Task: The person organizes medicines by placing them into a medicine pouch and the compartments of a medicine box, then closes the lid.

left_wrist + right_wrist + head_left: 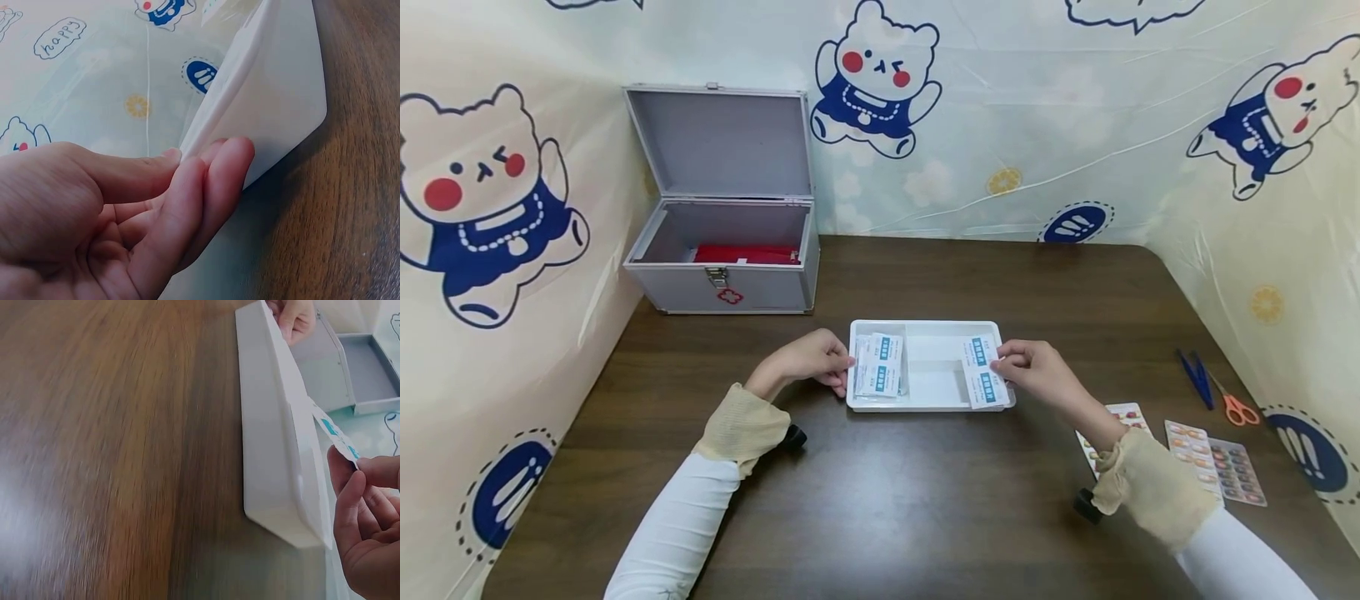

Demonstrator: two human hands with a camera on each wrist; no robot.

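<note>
A white tray point(934, 379) with compartments sits on the table. My left hand point(808, 360) pinches its left rim between thumb and fingers, which the left wrist view shows close up on the tray wall point(275, 100). White packets with blue print point(880, 365) lie in the tray's left compartment. Between thumb and fingers, my right hand point(1036, 371) holds a similar white packet point(983, 375) at the tray's right end. In the right wrist view this packet point(334, 434) is tilted, its far end at the tray's rim; whether it touches the tray floor I cannot tell.
A grey case point(737, 287) with its lid raised stands at the back left, a red item point(745, 254) inside. Right of my right forearm lie several blister packs point(1195, 454), blue tweezers point(1197, 379) and orange-handled scissors point(1238, 410). Printed sheeting borders the table.
</note>
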